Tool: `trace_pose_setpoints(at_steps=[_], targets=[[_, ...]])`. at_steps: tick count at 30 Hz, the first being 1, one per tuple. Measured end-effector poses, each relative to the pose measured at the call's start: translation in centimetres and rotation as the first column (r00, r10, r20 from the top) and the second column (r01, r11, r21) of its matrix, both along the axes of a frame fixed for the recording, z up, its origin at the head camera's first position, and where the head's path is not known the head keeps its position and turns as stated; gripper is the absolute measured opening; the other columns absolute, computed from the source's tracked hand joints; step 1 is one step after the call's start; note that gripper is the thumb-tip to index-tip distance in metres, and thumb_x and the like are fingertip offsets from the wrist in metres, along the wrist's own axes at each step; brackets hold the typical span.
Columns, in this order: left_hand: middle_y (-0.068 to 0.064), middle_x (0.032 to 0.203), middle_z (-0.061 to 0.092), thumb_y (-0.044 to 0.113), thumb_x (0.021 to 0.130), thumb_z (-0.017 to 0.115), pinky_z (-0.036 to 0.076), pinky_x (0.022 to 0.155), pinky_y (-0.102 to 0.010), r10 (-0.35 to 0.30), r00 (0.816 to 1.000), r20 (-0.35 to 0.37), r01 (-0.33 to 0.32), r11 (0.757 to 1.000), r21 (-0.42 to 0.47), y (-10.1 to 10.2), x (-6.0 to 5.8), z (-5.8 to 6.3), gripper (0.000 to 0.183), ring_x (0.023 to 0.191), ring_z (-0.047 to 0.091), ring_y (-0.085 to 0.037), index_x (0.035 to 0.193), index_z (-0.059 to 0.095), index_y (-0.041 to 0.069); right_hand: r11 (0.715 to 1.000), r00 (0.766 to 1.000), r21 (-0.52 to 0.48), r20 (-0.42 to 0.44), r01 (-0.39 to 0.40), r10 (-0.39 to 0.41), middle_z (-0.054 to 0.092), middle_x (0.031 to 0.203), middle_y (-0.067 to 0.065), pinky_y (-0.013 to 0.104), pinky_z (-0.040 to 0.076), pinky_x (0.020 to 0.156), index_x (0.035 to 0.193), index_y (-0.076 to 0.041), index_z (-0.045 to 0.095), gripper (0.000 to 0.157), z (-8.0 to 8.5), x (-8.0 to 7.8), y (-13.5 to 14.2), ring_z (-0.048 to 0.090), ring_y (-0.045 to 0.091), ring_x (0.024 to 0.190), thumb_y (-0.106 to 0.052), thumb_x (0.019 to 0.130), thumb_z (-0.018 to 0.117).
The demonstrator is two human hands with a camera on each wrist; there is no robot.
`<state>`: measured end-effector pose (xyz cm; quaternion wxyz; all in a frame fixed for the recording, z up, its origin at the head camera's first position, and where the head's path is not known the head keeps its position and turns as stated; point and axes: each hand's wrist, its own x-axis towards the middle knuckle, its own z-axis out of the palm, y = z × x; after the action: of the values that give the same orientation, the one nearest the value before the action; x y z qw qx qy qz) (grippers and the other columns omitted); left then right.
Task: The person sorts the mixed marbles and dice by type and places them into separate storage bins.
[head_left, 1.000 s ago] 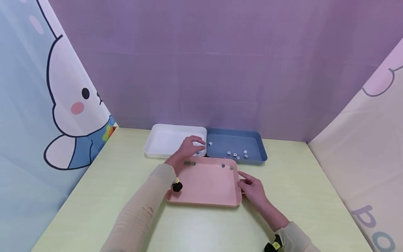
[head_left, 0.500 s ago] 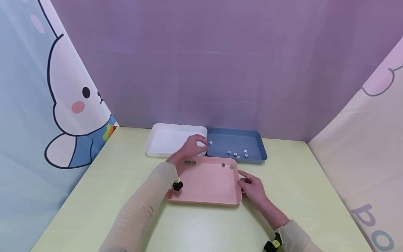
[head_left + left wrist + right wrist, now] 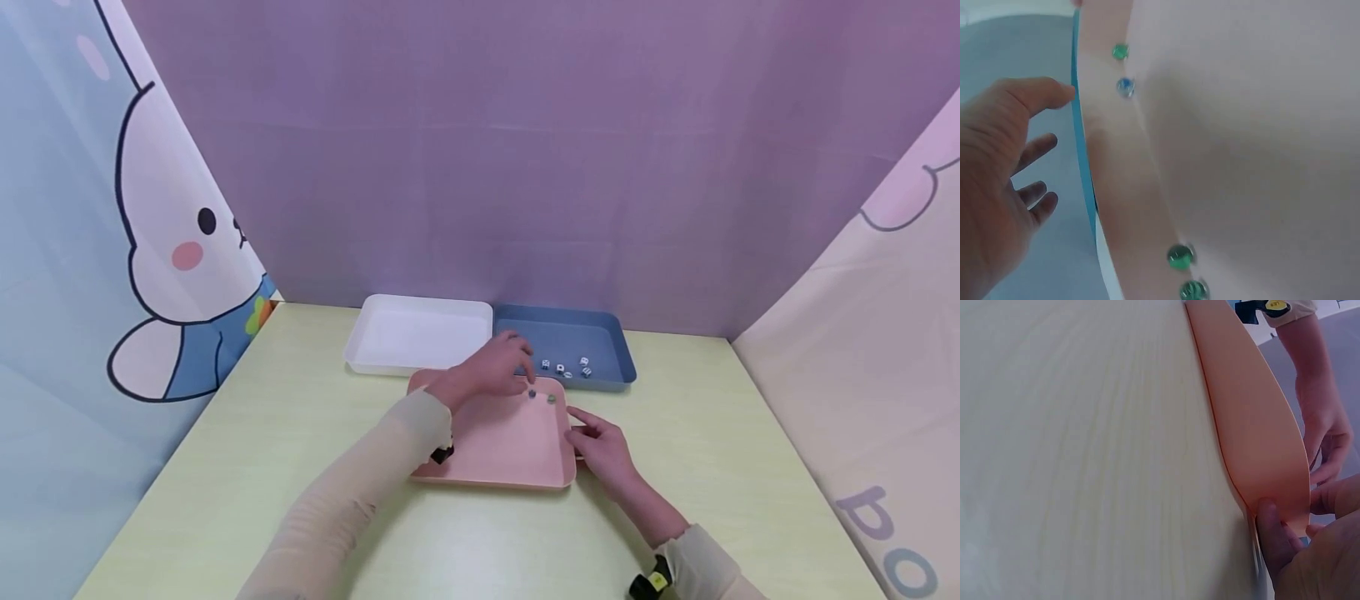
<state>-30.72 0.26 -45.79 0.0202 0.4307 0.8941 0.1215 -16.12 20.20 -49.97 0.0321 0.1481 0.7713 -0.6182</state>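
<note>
My left hand (image 3: pixel 498 364) hovers over the back rim of the pink tray (image 3: pixel 510 458), its fingers apart and loosely bent with nothing between them. Close to its fingertips lies a blue marble (image 3: pixel 532 394). A green marble (image 3: pixel 551 399) sits further right along the tray's back wall. Two more green marbles, one of them this green marble (image 3: pixel 1180 256), show low in the left wrist view; in the head view the left arm covers them. My right hand (image 3: pixel 606 454) holds the pink tray's right side, with fingers on both faces of its wall (image 3: pixel 1254 419).
Behind the pink tray stand a white tray (image 3: pixel 416 329) on the left and a blue tray (image 3: pixel 570 329) on the right, side by side. Several white dice, including this die (image 3: pixel 560 368), lie in the blue tray. A purple cloth (image 3: pixel 480 150) rises behind the table (image 3: pixel 712 417).
From the seam between the white and blue trays, my left hand has moved right and toward me, over the pink tray's back rim. My right hand has stayed at the tray.
</note>
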Motion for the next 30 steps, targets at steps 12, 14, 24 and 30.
trace_pose_setpoints(at_steps=[12, 14, 24, 30], targets=[[-0.004, 0.136, 0.051, 0.017, 0.093, 0.064, 0.025, 0.11, -0.056, -0.022, 0.997, -0.069, 0.009, 0.984, -0.181, 2.4, 0.8, -0.8, 0.019, 0.14, 0.023, -0.036, 0.1, 0.078, 0.029, 0.999, 1.0, -0.037, -0.012, -0.015, 0.015, 0.063, 0.104, 0.022, 0.037, 0.058, 0.061, 0.136, -0.005, 0.057, 0.046, 0.0, 0.1, 0.1, 0.068, 0.025, 0.077, -0.001, 0.09, 0.06], [-0.005, 0.138, 0.05, 0.017, 0.093, 0.064, 0.025, 0.11, -0.056, -0.031, 0.996, -0.089, 0.013, 0.98, -0.2, 2.5, 0.9, -0.9, 0.02, 0.14, 0.022, -0.037, 0.102, 0.078, 0.029, 0.999, 1.0, -0.036, -0.015, -0.016, 0.015, 0.063, 0.104, 0.022, 0.036, 0.058, 0.06, 0.136, -0.005, 0.057, 0.046, 0.0, 0.2, 0.1, 0.068, 0.025, 0.077, -0.001, 0.09, 0.06], [-0.004, 0.143, 0.044, 0.026, 0.096, 0.062, 0.028, 0.11, -0.051, -0.071, 0.974, -0.214, -0.008, 0.939, -0.344, 3.3, 0.7, -1.6, 0.014, 0.141, 0.021, -0.036, 0.093, 0.075, 0.031, 0.998, 1.0, -0.064, -0.019, -0.011, 0.01, 0.064, 0.101, 0.021, 0.036, 0.058, 0.062, 0.136, -0.005, 0.057, 0.047, -0.1, 0.1, 0.1, 0.068, 0.025, 0.076, 0.0, 0.089, 0.061], [-0.005, 0.145, 0.042, 0.02, 0.097, 0.06, 0.027, 0.111, -0.05, -0.092, 0.968, -0.235, 0.008, 0.942, -0.335, 3.2, 0.7, -2.0, 0.019, 0.141, 0.022, -0.034, 0.091, 0.075, 0.029, 0.998, 1.0, -0.067, -0.019, -0.008, 0.007, 0.064, 0.101, 0.021, 0.036, 0.058, 0.061, 0.136, -0.005, 0.057, 0.047, -0.1, 0.1, 0.1, 0.068, 0.025, 0.075, 0.0, 0.089, 0.061]])
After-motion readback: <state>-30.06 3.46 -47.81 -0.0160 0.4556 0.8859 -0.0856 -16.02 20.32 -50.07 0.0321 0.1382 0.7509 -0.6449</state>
